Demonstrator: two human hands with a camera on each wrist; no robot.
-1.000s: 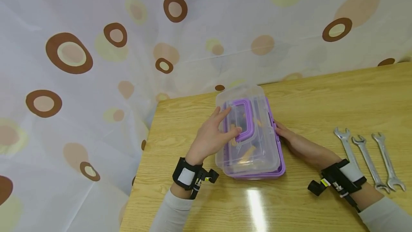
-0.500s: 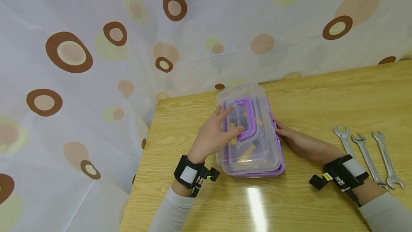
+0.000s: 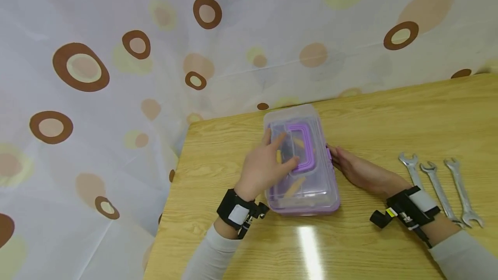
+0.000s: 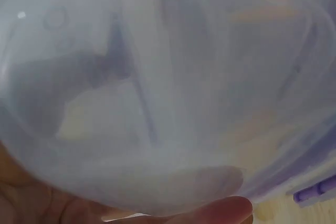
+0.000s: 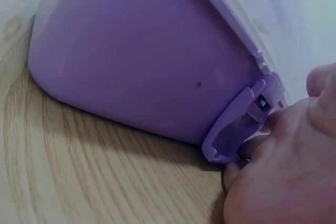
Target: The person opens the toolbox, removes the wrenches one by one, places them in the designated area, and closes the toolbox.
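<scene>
A purple storage box [image 5: 131, 61] with a clear lid [image 3: 320, 187] and a purple carry handle [image 3: 309, 146] stands on the table. Through the lid, several orange-tan pieces [image 3: 295, 187] show faintly. My left hand [image 3: 258, 170] rests on top of the lid with fingers spread, the thumb close to the handle. On the box's right side, my right hand [image 3: 363, 174] touches the purple latch [image 5: 233, 121], fingers mostly extended. That latch stands out from the wall in the right wrist view. The lid fills most of the left wrist view, so little of that hand shows there.
Several open-ended wrenches [image 3: 439, 189] lie side by side on the wooden table [image 3: 210, 154], right of the right forearm. A patterned curtain [image 3: 233, 33] hangs behind the table and along its left side, close to the box's far end.
The lid, tilted and offset with the purple rim exposed on the right, now sits down level over the base. My left hand has shifted slightly right with it; the right hand stays beside the latch.
</scene>
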